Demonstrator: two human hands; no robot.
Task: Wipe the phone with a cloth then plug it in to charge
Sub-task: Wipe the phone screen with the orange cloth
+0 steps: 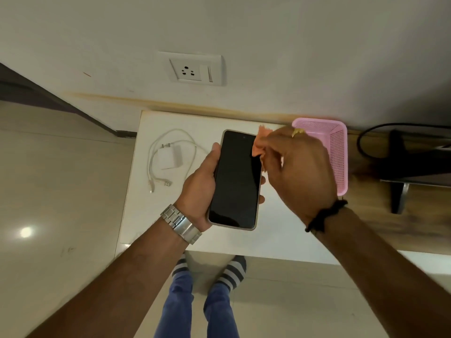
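Note:
A black phone (pixel 235 179) with a dark screen is held above the white table (pixel 280 230), screen up. My left hand (pixel 199 189) grips it from the left side, thumb along the edge and fingertips showing at the right edge. My right hand (pixel 299 172) pinches a small orange cloth (pixel 260 143) against the phone's upper right edge. A white charger (pixel 170 157) with its coiled white cable (pixel 156 176) lies on the table to the left of the phone. A white wall socket (pixel 191 69) sits on the wall above the table.
A pink plastic basket (pixel 338 152) stands at the table's right back corner, partly behind my right hand. A dark stand with a black cable (pixel 400 167) is on a wooden surface to the right. Tiled floor lies to the left and below, with my feet under the table edge.

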